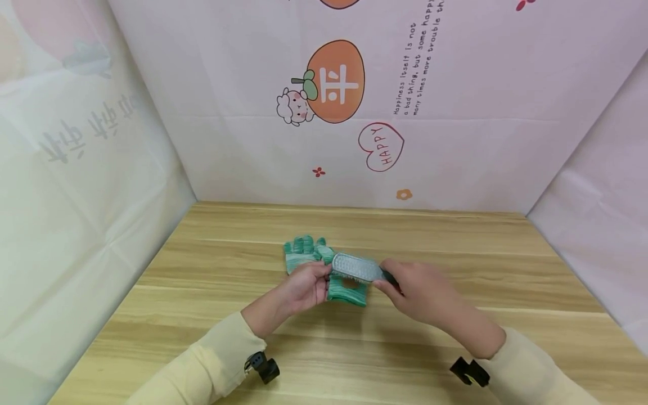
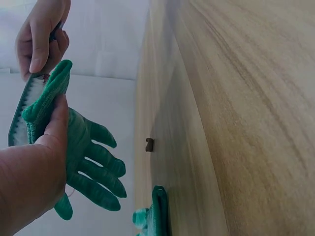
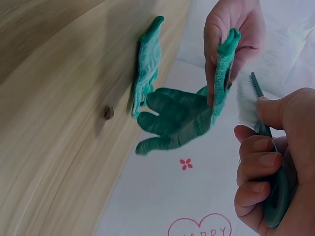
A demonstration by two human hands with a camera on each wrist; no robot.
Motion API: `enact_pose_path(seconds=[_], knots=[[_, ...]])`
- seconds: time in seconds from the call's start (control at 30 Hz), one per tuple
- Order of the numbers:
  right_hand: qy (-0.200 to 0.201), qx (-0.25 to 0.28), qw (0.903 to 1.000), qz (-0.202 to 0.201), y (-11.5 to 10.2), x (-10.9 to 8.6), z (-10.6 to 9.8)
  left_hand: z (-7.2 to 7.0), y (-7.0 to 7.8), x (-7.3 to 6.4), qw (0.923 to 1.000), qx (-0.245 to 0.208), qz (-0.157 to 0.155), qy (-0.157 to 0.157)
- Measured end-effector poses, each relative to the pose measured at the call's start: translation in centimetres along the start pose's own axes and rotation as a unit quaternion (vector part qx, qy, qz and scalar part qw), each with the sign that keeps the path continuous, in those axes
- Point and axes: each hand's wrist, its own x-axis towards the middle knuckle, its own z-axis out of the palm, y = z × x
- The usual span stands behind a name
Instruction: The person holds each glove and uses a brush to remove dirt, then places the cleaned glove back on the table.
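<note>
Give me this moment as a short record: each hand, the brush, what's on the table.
Left hand: holds a green glove at its cuff
Right hand: grips a brush by its handle
Bristles: face the glove's brown patch; right wrist view shows a gap
Second green glove: lies on the wooden table
Small brown object: on the table, too unclear to name

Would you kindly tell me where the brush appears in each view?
Head: the brush is below centre, slightly right.
Left wrist: near the left edge, around mid-height.
Right wrist: right of centre, in the right hand.
Shared landmark: the held green glove, next to it.
</note>
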Motion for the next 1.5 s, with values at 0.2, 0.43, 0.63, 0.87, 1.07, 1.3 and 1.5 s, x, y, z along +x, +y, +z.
enact_pose_path(seconds=[0.2,0.43,0.63,0.87,1.07,1.3,1.5], knots=[[0.0,0.022,0.9998,0.001,-0.2,0.1,0.3,0.0,0.1,-0.2,1.0,0.005,0.001,0.001],[-0.001,0.031,0.9995,0.008,0.2,-0.4,0.3,-0.3,0.4,-0.3,1.0,0.0,0.008,-0.002],[-0.003,0.028,0.9994,0.019,0.9,-0.9,0.5,-0.2,0.5,-0.3,0.9999,0.006,0.009,-0.009],[-0.005,0.026,0.9989,0.039,1.9,-1.9,0.5,-0.6,0.6,-0.5,0.9996,0.022,0.01,-0.013],[-0.014,0.028,0.998,0.056,2.1,-1.9,0.1,-0.8,0.8,-0.5,0.9998,0.017,0.013,0.0],[-0.008,0.02,0.9984,0.051,1.4,-1.1,-0.4,-0.5,0.6,-0.3,0.9998,0.017,0.009,-0.007],[0.0,0.015,0.9998,0.013,0.2,-0.3,0.1,-0.1,0.3,0.0,0.9999,0.011,0.005,0.0]])
